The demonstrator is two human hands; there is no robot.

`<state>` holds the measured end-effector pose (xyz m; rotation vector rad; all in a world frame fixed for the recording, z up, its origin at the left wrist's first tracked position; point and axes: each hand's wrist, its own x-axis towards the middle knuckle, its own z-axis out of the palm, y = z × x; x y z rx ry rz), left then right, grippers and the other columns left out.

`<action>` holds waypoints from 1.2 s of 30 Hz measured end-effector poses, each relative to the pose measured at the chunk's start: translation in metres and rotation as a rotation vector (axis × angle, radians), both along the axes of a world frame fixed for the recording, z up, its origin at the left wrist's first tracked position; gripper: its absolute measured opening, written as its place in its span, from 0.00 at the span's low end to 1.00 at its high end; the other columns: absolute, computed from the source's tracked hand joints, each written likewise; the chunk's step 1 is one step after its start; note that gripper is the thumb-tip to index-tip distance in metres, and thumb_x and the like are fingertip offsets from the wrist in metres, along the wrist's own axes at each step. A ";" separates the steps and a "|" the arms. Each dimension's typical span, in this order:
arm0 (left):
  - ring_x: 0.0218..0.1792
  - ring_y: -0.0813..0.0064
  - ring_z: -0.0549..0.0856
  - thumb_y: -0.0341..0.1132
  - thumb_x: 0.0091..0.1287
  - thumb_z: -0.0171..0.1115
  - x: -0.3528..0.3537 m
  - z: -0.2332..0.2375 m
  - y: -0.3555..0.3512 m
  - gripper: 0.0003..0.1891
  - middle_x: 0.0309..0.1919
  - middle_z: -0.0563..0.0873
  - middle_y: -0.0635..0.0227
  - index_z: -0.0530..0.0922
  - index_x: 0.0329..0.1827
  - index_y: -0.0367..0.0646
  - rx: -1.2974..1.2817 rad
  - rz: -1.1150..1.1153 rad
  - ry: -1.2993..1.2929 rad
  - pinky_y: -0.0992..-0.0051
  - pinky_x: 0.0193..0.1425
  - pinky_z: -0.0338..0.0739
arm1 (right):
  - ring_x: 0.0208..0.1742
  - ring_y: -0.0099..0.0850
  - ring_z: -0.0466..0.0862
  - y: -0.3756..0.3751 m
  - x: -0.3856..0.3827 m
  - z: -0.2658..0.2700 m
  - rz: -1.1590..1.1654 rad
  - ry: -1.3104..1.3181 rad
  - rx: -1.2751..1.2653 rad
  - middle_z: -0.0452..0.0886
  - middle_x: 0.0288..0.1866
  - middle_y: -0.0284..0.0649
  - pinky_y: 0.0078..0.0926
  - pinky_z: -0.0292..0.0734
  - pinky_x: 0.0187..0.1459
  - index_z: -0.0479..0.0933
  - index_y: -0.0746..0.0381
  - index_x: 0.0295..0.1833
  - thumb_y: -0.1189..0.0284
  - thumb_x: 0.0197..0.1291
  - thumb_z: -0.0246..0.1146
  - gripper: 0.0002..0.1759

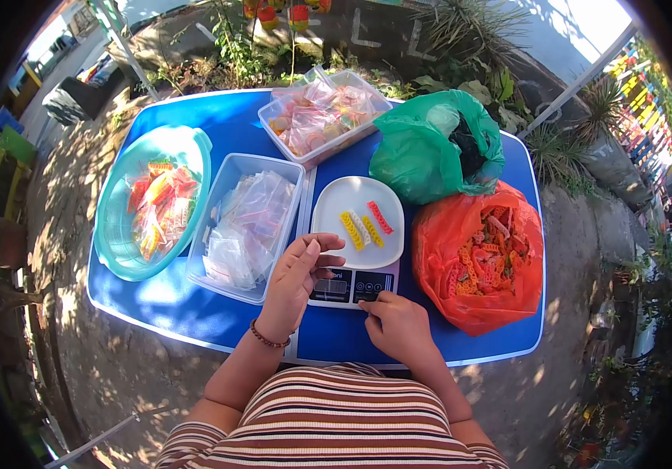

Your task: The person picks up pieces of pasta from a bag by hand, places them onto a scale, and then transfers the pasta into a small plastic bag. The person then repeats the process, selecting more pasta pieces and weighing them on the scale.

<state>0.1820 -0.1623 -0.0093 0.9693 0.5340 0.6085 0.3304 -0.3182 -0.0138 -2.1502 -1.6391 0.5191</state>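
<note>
A white kitchen scale (336, 300) with a dark display and buttons sits at the table's front. On its white tray (324, 223) lie several twisted snack pieces: yellow (351, 230), white (361, 229) and red (380, 217). My left hand (297, 270) is raised over the scale's left front, fingers curved but apart, with nothing visible in it. My right hand (400, 324) is at the scale's front right, its fingers mostly curled and a fingertip by the front edge below the buttons. I see nothing held there.
A clear box of small plastic bags (254, 223) stands left of the scale. Further left is a teal basin (109, 238) with packed snacks. A box of filled bags (328, 117) is behind. Green (406, 156) and red (437, 266) plastic bags stand right on the blue table (156, 316).
</note>
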 end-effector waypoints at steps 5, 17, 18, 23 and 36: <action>0.58 0.72 0.84 0.46 0.86 0.45 0.000 0.000 0.000 0.20 0.62 0.83 0.60 0.75 0.66 0.40 0.007 -0.006 0.000 0.74 0.60 0.75 | 0.37 0.40 0.88 -0.002 0.005 0.002 -0.035 -0.011 0.000 0.84 0.35 0.40 0.40 0.84 0.40 0.91 0.57 0.48 0.72 0.56 0.65 0.15; 0.58 0.72 0.84 0.46 0.86 0.46 0.001 0.000 0.000 0.20 0.62 0.84 0.60 0.75 0.66 0.41 -0.001 -0.019 -0.003 0.73 0.60 0.74 | 0.36 0.42 0.87 -0.004 0.012 0.003 -0.107 -0.063 0.049 0.83 0.36 0.41 0.39 0.83 0.38 0.90 0.60 0.50 0.73 0.58 0.65 0.16; 0.58 0.72 0.84 0.46 0.86 0.46 0.001 0.000 0.000 0.20 0.62 0.84 0.60 0.75 0.66 0.41 0.001 -0.020 -0.003 0.73 0.60 0.74 | 0.37 0.41 0.88 -0.004 0.012 0.002 -0.114 -0.068 0.049 0.84 0.36 0.41 0.40 0.84 0.39 0.90 0.60 0.50 0.73 0.58 0.65 0.16; 0.58 0.72 0.84 0.46 0.86 0.46 0.001 0.000 0.000 0.20 0.62 0.84 0.60 0.75 0.66 0.40 -0.004 -0.015 0.003 0.73 0.60 0.74 | 0.37 0.41 0.88 -0.003 0.012 0.000 -0.123 -0.080 0.049 0.84 0.35 0.42 0.40 0.84 0.38 0.89 0.60 0.51 0.72 0.59 0.65 0.16; 0.58 0.72 0.84 0.45 0.86 0.45 0.000 -0.002 -0.001 0.20 0.61 0.84 0.61 0.75 0.66 0.40 -0.002 -0.009 0.008 0.74 0.60 0.75 | 0.36 0.42 0.88 -0.004 0.011 0.000 -0.121 -0.069 0.027 0.84 0.35 0.44 0.41 0.84 0.38 0.88 0.61 0.53 0.70 0.62 0.64 0.16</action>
